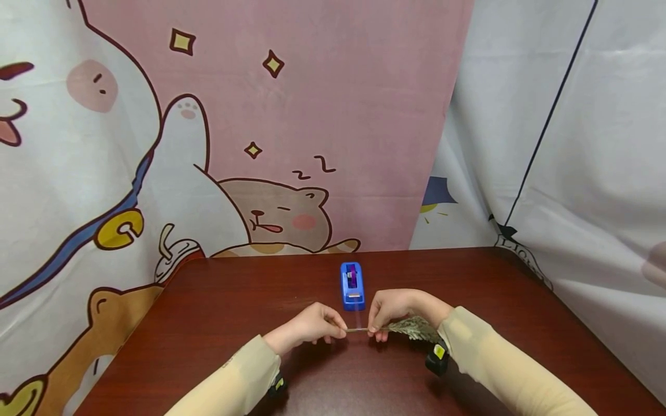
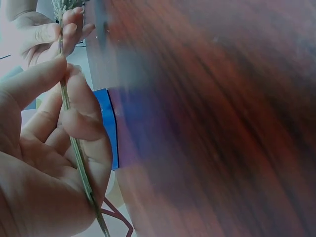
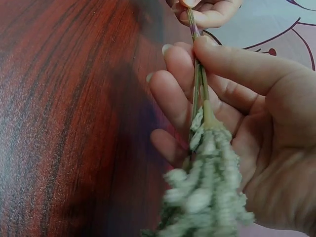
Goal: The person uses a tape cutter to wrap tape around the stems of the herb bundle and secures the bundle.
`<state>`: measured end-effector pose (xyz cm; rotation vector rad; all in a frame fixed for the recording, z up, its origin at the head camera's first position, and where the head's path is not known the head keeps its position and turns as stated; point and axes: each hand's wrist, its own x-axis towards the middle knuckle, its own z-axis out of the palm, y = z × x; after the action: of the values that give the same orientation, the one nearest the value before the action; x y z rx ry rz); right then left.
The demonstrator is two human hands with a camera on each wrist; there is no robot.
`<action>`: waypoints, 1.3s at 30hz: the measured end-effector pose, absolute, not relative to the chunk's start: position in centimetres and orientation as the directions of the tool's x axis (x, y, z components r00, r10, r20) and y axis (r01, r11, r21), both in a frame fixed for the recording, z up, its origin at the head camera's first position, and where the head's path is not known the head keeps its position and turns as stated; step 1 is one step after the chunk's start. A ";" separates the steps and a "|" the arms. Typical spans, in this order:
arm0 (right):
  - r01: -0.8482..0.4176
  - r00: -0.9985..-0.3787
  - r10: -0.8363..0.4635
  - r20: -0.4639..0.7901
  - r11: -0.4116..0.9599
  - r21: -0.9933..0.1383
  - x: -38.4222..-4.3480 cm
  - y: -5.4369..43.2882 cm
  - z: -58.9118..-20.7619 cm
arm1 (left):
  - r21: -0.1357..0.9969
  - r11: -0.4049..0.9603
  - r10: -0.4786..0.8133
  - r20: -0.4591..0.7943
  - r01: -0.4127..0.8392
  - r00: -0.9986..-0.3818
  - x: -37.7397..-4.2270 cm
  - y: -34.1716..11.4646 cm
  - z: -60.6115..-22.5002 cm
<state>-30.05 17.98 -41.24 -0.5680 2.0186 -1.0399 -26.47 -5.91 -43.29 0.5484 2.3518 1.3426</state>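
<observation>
A dried flower sprig [image 1: 416, 329] is stretched level between the two hands over the table. My left hand [image 1: 311, 325] pinches the thin stems between thumb and fingertips; in the left wrist view the green stem ends [image 2: 79, 155] run down across the palm. A short way along, my right hand [image 1: 392, 307] pinches the same stems just below the pale green flower heads [image 3: 207, 182], which hang along its palm. Beyond the hands stands a blue tape dispenser [image 1: 346, 286] with a purple roll. From it a clear tape strip [image 1: 357, 319] reaches the stems between the hands.
The dark red-brown wooden table [image 1: 234, 300] has visible grain. Behind it hangs a cartoon-printed cloth [image 1: 338, 104], with a pale grey-white cloth [image 1: 572, 144] along the right side. Black wrist cameras [image 1: 437, 359] sit below the cream sleeves.
</observation>
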 end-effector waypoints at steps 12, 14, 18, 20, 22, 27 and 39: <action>-0.100 -0.643 -0.657 -0.394 0.582 -0.807 -30.2 17.8 -41.7 | 0.858 0.483 0.533 -0.130 0.174 -0.836 -26.6 -6.0 -43.0; -0.116 -0.643 -0.663 -0.383 0.580 -0.807 -30.2 17.8 -41.7 | 0.857 0.483 0.545 -0.137 0.177 -0.827 -26.6 -6.0 -42.9; -0.148 -0.642 -0.676 -0.362 0.573 -0.806 -30.1 17.8 -41.7 | 0.855 0.491 0.568 -0.167 0.169 -0.806 -26.6 -6.1 -42.7; -0.157 -0.644 -0.676 -0.358 0.574 -0.804 -30.1 17.7 -41.7 | 0.852 0.497 0.574 -0.184 0.162 -0.798 -26.7 -6.1 -42.7; -0.169 -0.646 -0.677 -0.353 0.578 -0.798 -30.0 17.7 -41.7 | 0.852 0.501 0.576 -0.193 0.156 -0.794 -26.8 -6.0 -42.7; -0.170 -0.654 -0.661 -0.367 0.602 -0.780 -30.0 17.6 -41.6 | 0.858 0.493 0.566 -0.188 0.147 -0.803 -27.0 -5.9 -43.0; -0.117 -0.618 -0.697 -0.363 0.539 -0.834 -30.5 18.4 -42.0 | 0.861 0.476 0.525 -0.114 0.180 -0.844 -27.2 -5.9 -43.5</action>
<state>-30.45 18.38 -41.96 -0.6553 2.0715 -1.0533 -27.23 -5.89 -43.53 0.5915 2.3648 1.3153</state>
